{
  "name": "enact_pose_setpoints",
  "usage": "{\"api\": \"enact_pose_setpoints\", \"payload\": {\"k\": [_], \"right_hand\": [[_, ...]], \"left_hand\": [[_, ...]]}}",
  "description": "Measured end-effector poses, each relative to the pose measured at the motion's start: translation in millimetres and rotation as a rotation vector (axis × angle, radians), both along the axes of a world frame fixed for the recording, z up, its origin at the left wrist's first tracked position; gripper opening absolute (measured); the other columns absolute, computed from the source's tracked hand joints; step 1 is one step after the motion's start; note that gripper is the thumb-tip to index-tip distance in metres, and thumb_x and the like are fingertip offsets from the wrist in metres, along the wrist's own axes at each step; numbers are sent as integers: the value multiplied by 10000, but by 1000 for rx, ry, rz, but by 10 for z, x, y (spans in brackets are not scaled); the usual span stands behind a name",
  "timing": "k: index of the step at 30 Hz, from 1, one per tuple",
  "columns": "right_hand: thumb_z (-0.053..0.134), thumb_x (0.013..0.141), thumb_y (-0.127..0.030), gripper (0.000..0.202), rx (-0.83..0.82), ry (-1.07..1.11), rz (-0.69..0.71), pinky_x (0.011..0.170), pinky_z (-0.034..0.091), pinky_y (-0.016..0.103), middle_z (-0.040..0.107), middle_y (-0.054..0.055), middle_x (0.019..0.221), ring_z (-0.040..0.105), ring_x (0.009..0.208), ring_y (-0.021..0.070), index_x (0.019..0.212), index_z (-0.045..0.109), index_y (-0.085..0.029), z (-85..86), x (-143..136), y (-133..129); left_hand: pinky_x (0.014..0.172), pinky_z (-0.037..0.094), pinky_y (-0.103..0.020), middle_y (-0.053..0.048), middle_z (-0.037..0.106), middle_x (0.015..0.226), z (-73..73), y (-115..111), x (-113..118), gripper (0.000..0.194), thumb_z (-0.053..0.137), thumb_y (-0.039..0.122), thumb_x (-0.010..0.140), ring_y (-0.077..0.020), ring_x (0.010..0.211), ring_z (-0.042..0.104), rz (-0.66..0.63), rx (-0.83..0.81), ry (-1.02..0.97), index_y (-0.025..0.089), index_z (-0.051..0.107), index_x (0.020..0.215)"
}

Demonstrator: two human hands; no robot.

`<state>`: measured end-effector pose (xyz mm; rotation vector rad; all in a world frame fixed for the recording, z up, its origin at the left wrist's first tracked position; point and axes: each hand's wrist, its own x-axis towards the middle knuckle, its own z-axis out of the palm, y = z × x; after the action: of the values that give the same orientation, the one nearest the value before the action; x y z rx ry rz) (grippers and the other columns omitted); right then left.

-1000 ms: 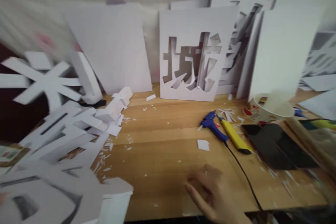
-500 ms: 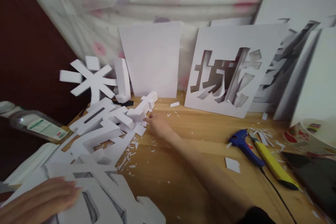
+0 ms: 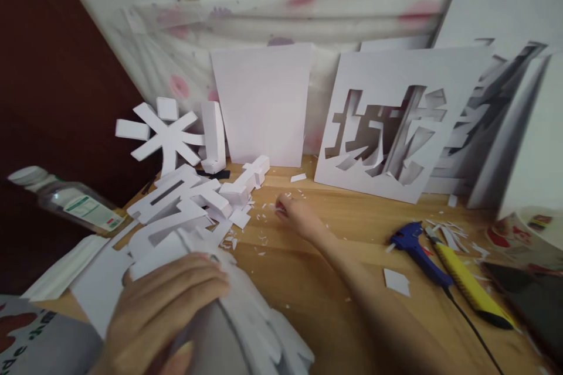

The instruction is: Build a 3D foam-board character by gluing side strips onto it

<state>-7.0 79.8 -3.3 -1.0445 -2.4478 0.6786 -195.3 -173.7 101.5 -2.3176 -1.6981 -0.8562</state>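
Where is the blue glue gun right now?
In the head view, the blue glue gun lies on the right of the wooden tabletop, just left of the yellow cutter, with a small white piece on its near side.

Craft workspace: glue gun (image 3: 426, 261), yellow cutter (image 3: 472, 284), cut-out white board (image 3: 391, 73), wooden table (image 3: 303, 284)

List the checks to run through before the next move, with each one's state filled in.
1. Left hand gripping the white cut-out: ok.
2. Right hand empty: cannot tell; its curled grip is too blurred.
3. Wooden tabletop free of scraps: not ok; white scraps litter it.
4. Blue glue gun apart from both hands: ok.
5. Yellow utility knife blade retracted: cannot tell.
6. Plastic bottle capped: ok.
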Motion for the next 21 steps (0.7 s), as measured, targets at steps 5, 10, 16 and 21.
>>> {"api": "enact_pose_setpoints", "payload": {"k": [5,10,16,21], "right_hand": [[516,971,-308,198,-60,400,-175,722,550,304,723,66,917,695,790,171,1118,555,-182,331,583,-463],[648,921,-343,140,-188,958,-270,612,525,178,682,-17,731,651,650,93,897,653,-206,733,1046,-1047],[495,1023,-270,125,-183,1177,-321,647,524,164,679,-43,718,642,657,75,966,604,-257,815,1252,-1563],[615,954,-244,61,26,902,-420,565,461,176,652,-44,724,582,619,84,914,658,-261,764,1318,-1548]], "left_hand": [[904,540,-372,-58,726,1069,69,699,496,327,376,283,925,-214,996,683,-316,8,-177,218,568,1181],[758,568,-357,-59,739,992,-31,1014,971,510,362,283,900,-229,892,708,-479,-61,-241,223,353,1407],[925,537,-369,-92,701,1176,-30,1063,1130,587,385,174,835,-222,1060,668,-616,-70,-137,194,337,1420],[1131,307,-542,-61,727,1136,5,1249,963,382,337,204,900,-259,1141,616,-572,-141,2,195,630,1146]]}}
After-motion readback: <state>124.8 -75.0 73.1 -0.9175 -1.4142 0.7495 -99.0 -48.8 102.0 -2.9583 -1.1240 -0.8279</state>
